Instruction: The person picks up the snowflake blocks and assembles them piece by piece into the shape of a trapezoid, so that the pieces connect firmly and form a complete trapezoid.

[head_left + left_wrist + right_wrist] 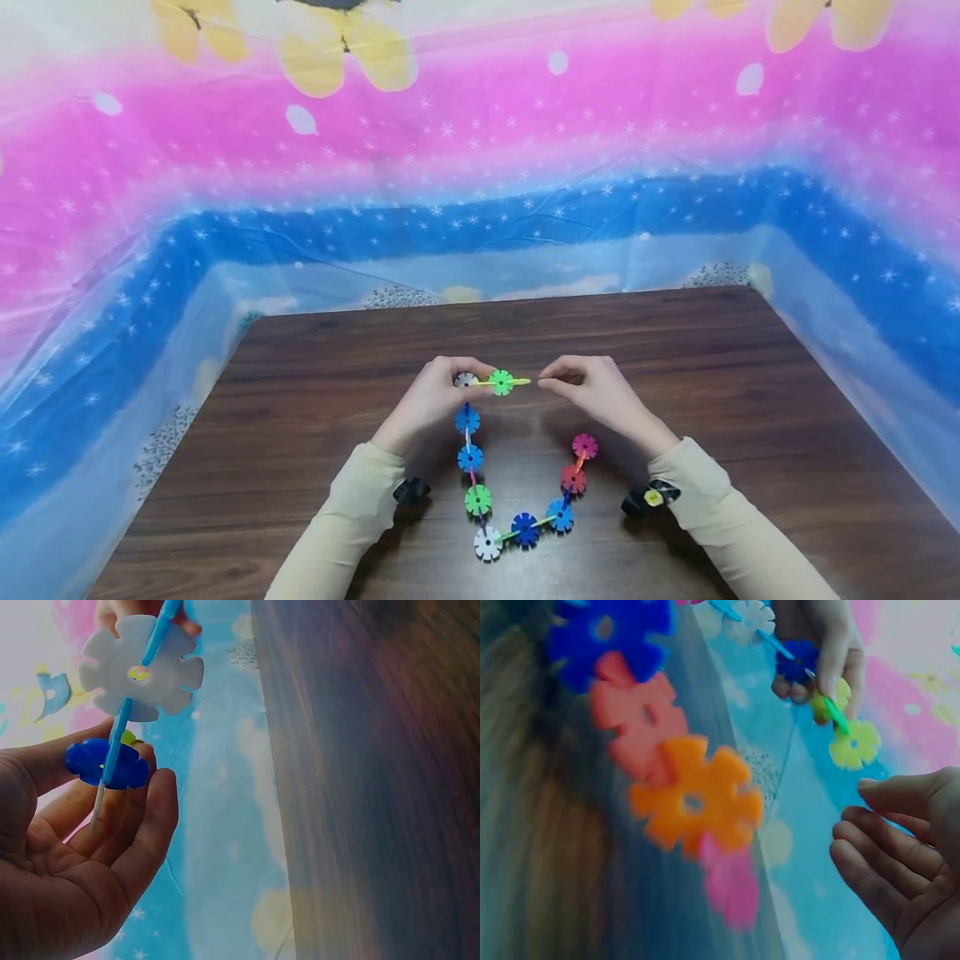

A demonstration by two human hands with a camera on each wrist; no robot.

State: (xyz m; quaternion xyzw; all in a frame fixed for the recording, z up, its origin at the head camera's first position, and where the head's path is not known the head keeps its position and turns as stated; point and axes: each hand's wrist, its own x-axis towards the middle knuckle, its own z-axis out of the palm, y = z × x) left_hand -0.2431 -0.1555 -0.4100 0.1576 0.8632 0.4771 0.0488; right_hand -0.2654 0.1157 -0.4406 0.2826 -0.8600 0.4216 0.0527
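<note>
My left hand (437, 393) pinches the upper end of a chain of interlocking plastic snowflake discs (525, 529). Beyond its fingertips a green disc (501, 382) sticks out to the right, with a yellow disc (855, 745) slotted on as the end piece. My right hand (600, 392) is just right of that yellow disc, its bent fingers holding nothing and a small gap between thumb and index finger. In the left wrist view a white disc (169, 675) and a blue disc (88, 760) hang by the palm.
The chain's lower part curves in a U over the dark wooden table (360, 350), ending at a pink disc (585, 447) below my right hand. Black wrist straps (411, 492) show at both sleeves. A patterned pink and blue cloth (480, 158) hangs around the table's far edges.
</note>
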